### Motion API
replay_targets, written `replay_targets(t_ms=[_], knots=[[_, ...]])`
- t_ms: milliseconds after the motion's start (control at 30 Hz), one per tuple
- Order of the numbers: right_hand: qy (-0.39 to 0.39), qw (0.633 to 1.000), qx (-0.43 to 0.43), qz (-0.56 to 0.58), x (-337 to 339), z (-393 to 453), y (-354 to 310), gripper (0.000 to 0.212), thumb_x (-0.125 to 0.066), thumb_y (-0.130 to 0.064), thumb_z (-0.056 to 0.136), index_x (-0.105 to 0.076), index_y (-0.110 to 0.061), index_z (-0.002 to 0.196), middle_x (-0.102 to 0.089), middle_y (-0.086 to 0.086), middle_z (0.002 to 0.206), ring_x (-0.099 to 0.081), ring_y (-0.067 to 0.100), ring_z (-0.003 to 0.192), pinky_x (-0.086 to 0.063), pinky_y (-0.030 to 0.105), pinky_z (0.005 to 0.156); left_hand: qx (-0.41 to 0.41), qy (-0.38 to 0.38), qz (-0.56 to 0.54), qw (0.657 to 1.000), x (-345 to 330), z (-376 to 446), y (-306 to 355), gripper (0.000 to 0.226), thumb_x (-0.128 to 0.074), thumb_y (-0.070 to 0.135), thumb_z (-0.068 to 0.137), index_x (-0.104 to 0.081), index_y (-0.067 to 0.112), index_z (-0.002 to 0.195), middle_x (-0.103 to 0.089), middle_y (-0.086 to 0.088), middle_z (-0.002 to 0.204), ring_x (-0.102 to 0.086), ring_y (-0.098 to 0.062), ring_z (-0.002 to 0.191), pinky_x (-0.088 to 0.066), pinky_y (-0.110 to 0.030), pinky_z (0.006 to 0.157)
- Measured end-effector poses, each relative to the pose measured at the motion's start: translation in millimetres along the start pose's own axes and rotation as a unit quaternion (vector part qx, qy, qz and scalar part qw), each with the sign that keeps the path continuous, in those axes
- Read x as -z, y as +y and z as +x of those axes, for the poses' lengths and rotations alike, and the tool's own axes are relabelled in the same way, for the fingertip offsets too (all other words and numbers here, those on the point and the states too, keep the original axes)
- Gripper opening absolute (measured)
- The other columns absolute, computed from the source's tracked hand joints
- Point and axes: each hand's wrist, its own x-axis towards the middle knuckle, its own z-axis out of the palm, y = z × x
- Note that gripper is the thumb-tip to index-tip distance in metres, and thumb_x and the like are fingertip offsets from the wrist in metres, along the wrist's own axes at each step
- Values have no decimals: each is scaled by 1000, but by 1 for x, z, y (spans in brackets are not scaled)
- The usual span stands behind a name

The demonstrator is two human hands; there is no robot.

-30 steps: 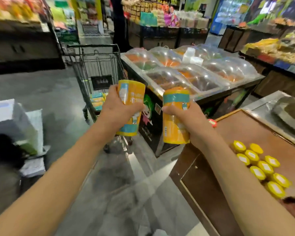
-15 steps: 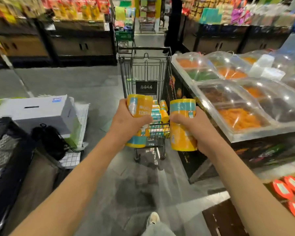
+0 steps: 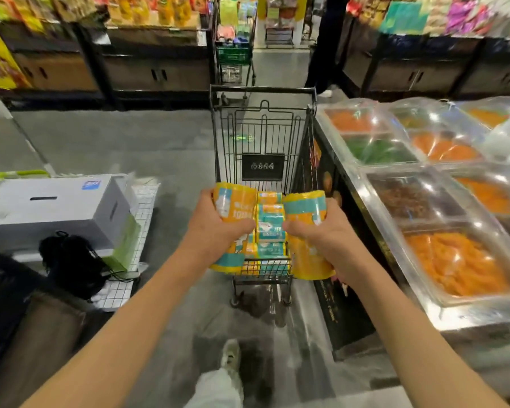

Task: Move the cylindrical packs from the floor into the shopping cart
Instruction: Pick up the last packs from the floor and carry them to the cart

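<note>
My left hand grips an upright yellow and teal cylindrical pack. My right hand grips a second yellow and teal cylindrical pack. I hold both at the near end of the black wire shopping cart, one at each side of its front corners. Several more such packs lie stacked inside the cart basket between my hands. The lower parts of the held packs overlap the cart's near rim.
A food counter with clear domed lids runs along the cart's right side. A grey box and a black bag sit on a low stand at the left. My shoe is on the grey floor behind the cart.
I have stepped closer to the cart, which now fills the middle of the view. Both hands carried their packs forward up to the cart's near end.
</note>
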Motion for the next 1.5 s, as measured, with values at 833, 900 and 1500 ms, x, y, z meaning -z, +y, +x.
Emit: replay_targets(t_ms=[833,900,1500], knots=[[-22,990,-124,-67,4,276,63,54,-90,-32,75,-52,-28,113,-68,-6,106,-68,14,99,-58,39,85,96,-76,90,988,-80,274,-71,71,-86,22,76,-42,24,132,-65,11,98,-66,-7,85,-55,-29,74],[-18,988,-142,-63,10,284,76,56,-90,-34,74,-52,-27,115,-68,-4,108,-67,15,99,-58,39,85,112,-98,115,982,-93,279,-81,80,-86,27,76,-37,24,139,-66,9,99,-66,-9,84,-53,-26,70],[61,960,-235,-139,-14,333,240,63,-88,-30,74,-41,-18,114,-60,9,113,-63,26,97,-56,44,83,-49,-327,500,800,-189,339,-237,96,-78,40,74,-23,25,152,-52,-6,133,-54,-32,119,-51,-44,87]])
